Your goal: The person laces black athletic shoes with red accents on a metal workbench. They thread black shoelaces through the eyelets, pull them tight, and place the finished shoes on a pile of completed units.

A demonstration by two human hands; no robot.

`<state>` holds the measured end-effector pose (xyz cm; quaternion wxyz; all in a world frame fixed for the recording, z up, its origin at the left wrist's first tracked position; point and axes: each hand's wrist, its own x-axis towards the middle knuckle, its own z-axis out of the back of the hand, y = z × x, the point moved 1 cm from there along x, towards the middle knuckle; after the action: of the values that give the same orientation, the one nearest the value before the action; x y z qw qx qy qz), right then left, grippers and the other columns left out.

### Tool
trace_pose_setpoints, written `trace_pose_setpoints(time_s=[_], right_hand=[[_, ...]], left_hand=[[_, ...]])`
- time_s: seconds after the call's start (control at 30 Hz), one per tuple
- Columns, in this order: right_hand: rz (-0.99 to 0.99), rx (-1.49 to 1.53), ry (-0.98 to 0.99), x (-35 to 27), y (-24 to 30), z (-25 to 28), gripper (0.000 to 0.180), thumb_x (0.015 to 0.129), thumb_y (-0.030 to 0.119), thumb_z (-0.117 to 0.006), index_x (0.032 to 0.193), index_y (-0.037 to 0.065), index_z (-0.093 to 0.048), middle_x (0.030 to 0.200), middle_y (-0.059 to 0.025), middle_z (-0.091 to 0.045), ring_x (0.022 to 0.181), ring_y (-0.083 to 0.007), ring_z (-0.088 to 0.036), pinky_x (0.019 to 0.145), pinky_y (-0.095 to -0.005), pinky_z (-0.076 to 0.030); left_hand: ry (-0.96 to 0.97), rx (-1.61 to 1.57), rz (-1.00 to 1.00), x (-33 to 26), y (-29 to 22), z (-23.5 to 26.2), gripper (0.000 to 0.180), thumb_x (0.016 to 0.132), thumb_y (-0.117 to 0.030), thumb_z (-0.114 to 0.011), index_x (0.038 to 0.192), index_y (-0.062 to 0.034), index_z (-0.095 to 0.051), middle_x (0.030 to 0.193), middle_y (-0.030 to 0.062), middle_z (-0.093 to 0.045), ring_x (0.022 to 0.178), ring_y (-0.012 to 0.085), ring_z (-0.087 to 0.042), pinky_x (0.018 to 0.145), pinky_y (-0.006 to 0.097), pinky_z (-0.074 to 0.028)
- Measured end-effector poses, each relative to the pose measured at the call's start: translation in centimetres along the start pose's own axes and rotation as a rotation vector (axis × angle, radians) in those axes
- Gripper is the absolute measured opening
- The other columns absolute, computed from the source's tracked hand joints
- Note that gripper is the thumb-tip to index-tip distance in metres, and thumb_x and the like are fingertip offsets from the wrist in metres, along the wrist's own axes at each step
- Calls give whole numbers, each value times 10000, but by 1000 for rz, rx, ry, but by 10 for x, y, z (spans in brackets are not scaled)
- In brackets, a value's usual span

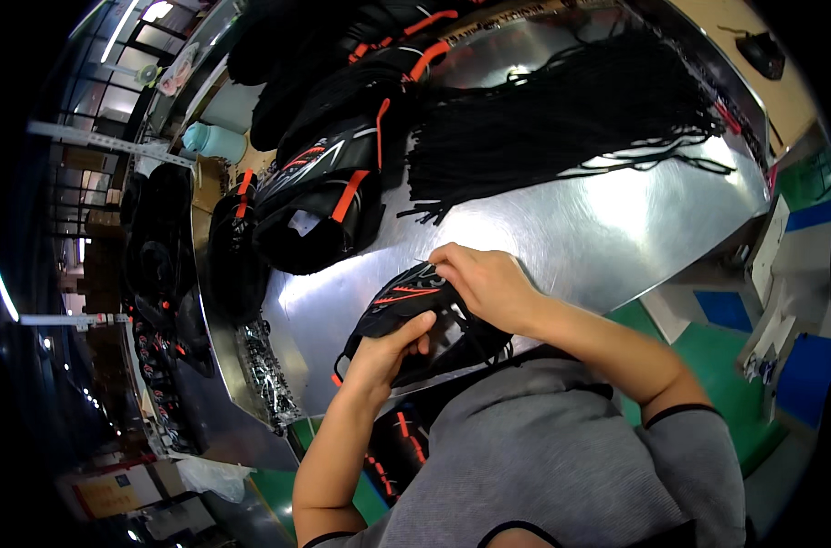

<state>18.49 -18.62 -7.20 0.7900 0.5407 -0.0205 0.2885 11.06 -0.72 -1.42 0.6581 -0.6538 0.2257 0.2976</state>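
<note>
Under the fingertips of the right hand (488, 288), the upper edge of a black shoe upper with red-orange stripes (404, 296) is pinched, while its near side is clasped by the left hand (392, 352), the thumb laid over it and the fingers curled. The upper is thus held between both hands, above the near edge of a metal table (571, 224). Beside the right thumb, loose dark strands (461, 318) are seen at the opening, so the lacing is judged to be under way and not finished; how many holes are filled cannot be counted. Beyond the right hand, a broad heap of black laces (552, 123) is spread, by which much more work is suggested. Ahead of the left hand, more black uppers with orange tabs (319, 169) are piled, and whether any of them is laced cannot be told. Further left of that hand, small shiny pieces (271, 379) are gathered along the table's side, too fine to be identified. Whether a lace end is also caught in the right hand's pinch is hidden by the fingers, and the left palm is out of sight. Below the left hand, dark items with red marks (402, 443) are partly covered by the grey shirt (525, 438).
</note>
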Motion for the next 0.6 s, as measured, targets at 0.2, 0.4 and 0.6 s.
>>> trace_pose_setpoints(time_s=[0.2, 0.4, 0.6], right_hand=[[10, -59, -32, -1, -2, -9, 152, 1007, 177, -563, 1072, 41, -569, 904, -137, -712, 763, -336, -703, 644, -413, -555], [-54, -181, -82, 0, 1, -14, 146, 984, 165, -596, 1097, 73, -584, 911, -126, -717, 748, -347, -697, 645, -442, -554], [-84, -222, -108, 2, 1, -11, 165, 983, 162, -602, 1109, 59, -576, 922, -132, -720, 747, -339, -701, 644, -437, -553]], left_hand=[[-16, 105, 6, 18, 0, 4, 159, 875, -166, -786, 968, -96, -678, 785, -25, -602, 683, 80, -498, 639, 248, -386], [281, -161, -27, -23, -12, 16, 126, 895, -112, -729, 991, -40, -690, 759, 0, -591, 687, 112, -503, 631, 273, -386], [441, -1113, -984, -152, -96, 69, 129, 942, -80, -631, 854, -115, -542, 670, 6, -504, 487, 83, -440, 500, 258, -285]])
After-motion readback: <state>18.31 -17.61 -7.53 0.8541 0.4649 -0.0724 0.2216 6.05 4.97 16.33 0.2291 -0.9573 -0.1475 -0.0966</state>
